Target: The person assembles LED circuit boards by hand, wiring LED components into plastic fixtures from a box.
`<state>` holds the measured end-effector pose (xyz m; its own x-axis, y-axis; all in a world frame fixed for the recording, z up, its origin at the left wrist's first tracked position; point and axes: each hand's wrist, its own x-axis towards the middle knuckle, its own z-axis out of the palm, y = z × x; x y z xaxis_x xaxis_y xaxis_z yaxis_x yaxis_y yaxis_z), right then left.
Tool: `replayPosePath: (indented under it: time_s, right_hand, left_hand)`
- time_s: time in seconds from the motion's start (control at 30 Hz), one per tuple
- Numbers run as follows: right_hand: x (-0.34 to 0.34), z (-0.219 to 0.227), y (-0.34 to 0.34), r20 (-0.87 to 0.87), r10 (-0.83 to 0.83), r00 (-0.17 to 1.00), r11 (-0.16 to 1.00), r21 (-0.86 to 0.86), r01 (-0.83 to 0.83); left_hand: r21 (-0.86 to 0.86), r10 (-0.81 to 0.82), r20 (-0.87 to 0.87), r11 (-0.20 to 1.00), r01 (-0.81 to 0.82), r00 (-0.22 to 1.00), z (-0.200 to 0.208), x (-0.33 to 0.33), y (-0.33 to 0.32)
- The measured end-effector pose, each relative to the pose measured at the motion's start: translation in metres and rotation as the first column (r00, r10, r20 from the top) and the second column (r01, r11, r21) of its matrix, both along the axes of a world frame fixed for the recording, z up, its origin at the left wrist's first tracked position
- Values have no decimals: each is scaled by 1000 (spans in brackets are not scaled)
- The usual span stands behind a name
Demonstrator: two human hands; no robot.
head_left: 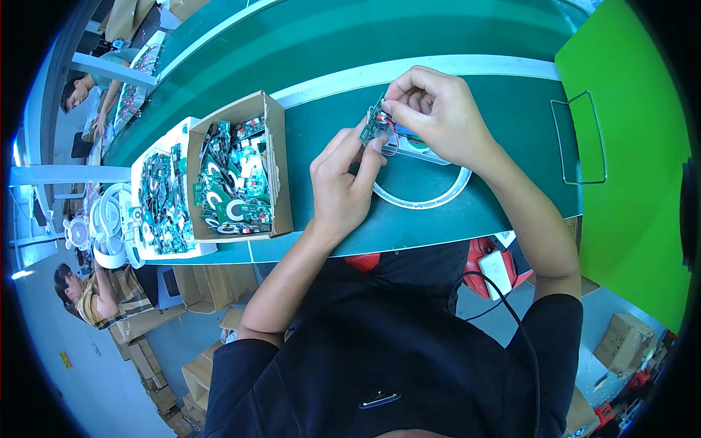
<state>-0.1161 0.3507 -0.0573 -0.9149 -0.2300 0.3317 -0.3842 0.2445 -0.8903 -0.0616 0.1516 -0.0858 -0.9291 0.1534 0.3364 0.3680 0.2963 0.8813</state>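
Observation:
My left hand [342,179] is closed on a small green circuit board [371,130], holding it up at a tilt between thumb and fingers. Thumb and forefinger of my right hand [442,113] pinch together at the board's upper right edge; what they grip is too small to make out. Thin red and dark wires [395,139] run down beside the board. Below both hands, a white ring-shaped housing [427,203] lies on the green bench, its crossbar partly covered by my right hand. A blue and green part shows by that crossbar.
An open cardboard box [281,168] full of green circuit boards stands left of my hands. Beyond it lie a white tray of more boards [164,197] and stacked white round housings [109,219]. A green panel [635,160] with a wire handle rises at right. Two people sit at left.

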Motion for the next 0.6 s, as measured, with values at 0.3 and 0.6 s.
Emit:
replayPosePath:
  time_s: [0.3,0.6]
  right_hand:
    - [-7,-1,8,-3,189,982,982,-28,-189]
    - [-11,-2,13,51,261,964,965,-11,-261]
  left_hand:
    - [66,-43,80,997,38,996,4,5,0]
    - [1,-49,75,999,49,996,8,5,-2]
